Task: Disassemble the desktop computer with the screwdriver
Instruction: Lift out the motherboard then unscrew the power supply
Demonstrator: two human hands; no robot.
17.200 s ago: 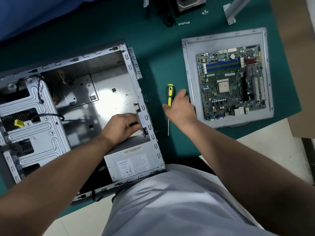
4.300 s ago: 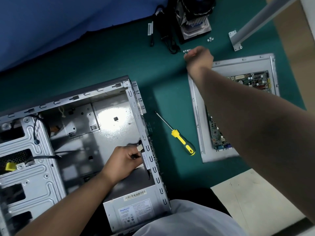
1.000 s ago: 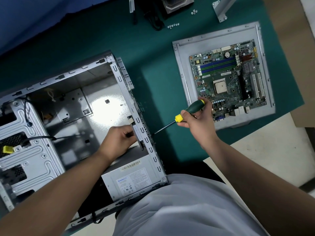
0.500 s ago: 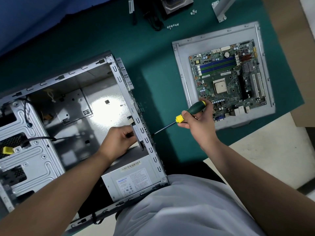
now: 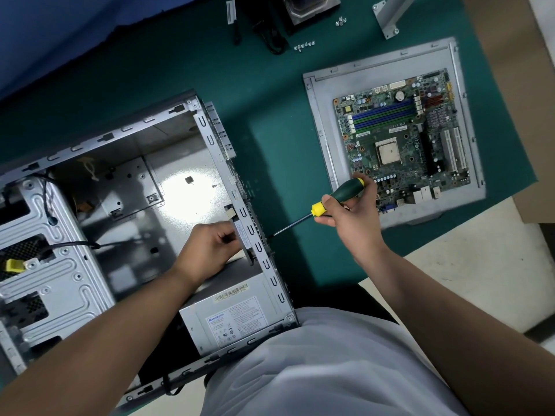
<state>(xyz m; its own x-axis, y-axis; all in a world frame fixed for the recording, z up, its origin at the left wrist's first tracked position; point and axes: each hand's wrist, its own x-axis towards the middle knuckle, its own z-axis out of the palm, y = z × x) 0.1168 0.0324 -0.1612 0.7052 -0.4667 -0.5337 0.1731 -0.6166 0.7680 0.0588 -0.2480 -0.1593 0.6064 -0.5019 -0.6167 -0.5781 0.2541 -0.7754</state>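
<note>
A: Green mat (image 5: 270,121) on the bench, blue cloth (image 5: 60,40) behind it, pale floor at the near edge. What's on the mat?

B: The open computer case (image 5: 144,187) lies on its side at the left, with the power supply (image 5: 237,319) in its near corner. The motherboard (image 5: 402,145) sits on a grey metal panel (image 5: 321,121) to the right, well apart from the case. Loose screws (image 5: 304,45) lie at the far edge.

A: And the fingers?

B: The right hand (image 5: 351,214) has its fingers and thumb curled round the screwdriver (image 5: 333,199) handle, thumb near the yellow collar. The shaft slants down and left; its tip meets the outside of the case's rear wall (image 5: 258,235), just above the power supply. The left hand (image 5: 210,247) is inside the case, fingers curled and pinching the inner edge of that same wall. What exactly lies under the fingertips I cannot tell.

A: So which step?

B: I judge it's a rear-wall screw, likely one holding the power supply. The motherboard is already out, so the job looks well along.

A: What does the next move need?

B: Keep the tip seated square in the screw head, press along the shaft, turn it loose, and brace the wall from inside so the blade doesn't slip.

A: The arms?

B: Both forearms reach forward from the body; the right wrist bends inward, the left runs straight into the case.
</note>
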